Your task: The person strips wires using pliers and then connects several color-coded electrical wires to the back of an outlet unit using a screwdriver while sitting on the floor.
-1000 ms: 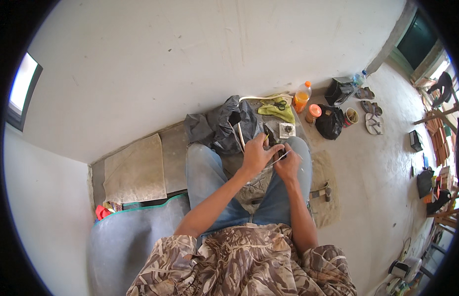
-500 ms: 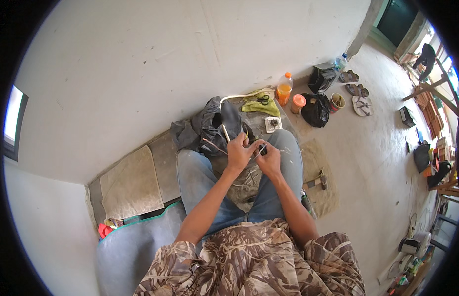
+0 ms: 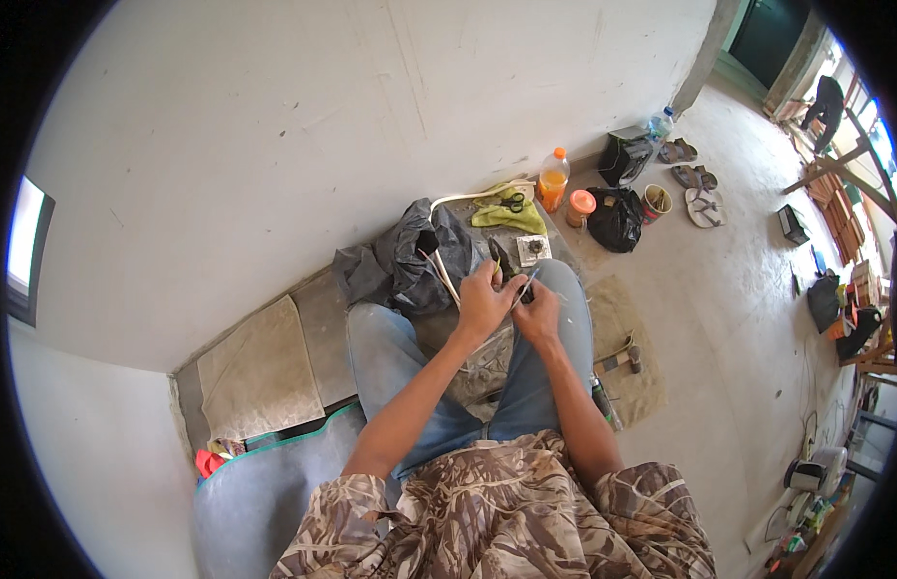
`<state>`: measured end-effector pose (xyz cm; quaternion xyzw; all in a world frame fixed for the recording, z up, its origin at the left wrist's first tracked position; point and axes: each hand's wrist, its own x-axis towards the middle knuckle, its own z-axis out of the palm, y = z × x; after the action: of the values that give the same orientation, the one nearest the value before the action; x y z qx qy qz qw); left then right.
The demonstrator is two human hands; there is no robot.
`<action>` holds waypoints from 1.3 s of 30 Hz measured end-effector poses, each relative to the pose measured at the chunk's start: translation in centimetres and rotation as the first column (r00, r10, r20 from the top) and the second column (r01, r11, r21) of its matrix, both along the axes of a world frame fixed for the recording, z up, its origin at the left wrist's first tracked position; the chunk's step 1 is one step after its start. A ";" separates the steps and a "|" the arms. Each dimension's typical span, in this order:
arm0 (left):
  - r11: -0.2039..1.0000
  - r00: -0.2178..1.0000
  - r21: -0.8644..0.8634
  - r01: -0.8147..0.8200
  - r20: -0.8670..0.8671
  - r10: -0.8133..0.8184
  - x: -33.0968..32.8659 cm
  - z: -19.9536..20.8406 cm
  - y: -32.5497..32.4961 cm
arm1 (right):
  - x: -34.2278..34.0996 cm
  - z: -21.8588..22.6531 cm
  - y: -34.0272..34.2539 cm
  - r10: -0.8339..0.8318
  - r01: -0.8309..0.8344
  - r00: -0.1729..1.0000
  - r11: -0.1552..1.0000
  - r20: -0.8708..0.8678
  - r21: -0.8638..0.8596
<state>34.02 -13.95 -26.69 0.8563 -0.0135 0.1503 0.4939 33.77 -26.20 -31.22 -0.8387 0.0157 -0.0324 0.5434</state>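
Note:
My left hand (image 3: pixel 485 299) is closed around the stripped end of a white cable (image 3: pixel 446 276), with a thin yellowish strand showing by the fingertips. My right hand (image 3: pixel 538 317) pinches a thin pale wire (image 3: pixel 527 287) just beside it, so the hands almost touch over my lap. Something dark sits in the right palm, mostly hidden by the fingers. Beyond the hands lies a white square wall socket (image 3: pixel 533 250). The cable loops back past a black plastic bag (image 3: pixel 421 270).
Scissors (image 3: pixel 513 202) lie on a yellow-green cloth (image 3: pixel 525 220). An orange drink bottle (image 3: pixel 552 181), a jar with an orange lid (image 3: pixel 580 206) and another black bag (image 3: pixel 617 220) stand to the right. A hammer (image 3: pixel 619 360) rests on sacking beside my right leg.
Both hands have shifted slightly right, toward my right knee. The pale wire at the right hand now points more steeply upward. A reddish strand has swung up near the black bag.

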 end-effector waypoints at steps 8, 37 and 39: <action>0.990 0.996 -0.118 -0.081 0.015 0.083 0.0 -2.4 -0.4 | 0.0 -2.0 1.4 -0.031 0.031 1.000 0.997 0.001 0.076; 0.854 0.916 -0.437 0.282 -0.143 -0.376 -8.0 8.5 3.8 | -10.0 7.4 -11.3 0.280 -0.107 0.920 0.852 -0.273 0.513; 0.817 0.890 -0.512 0.265 -0.195 -0.411 -8.3 8.6 4.1 | -10.0 8.9 -9.6 0.389 -0.265 0.897 0.854 -0.211 0.448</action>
<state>25.75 -9.84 -18.12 0.7059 -0.0557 -0.0725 0.7024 23.74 -35.83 -22.35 -0.6919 -0.0414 0.1906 0.6952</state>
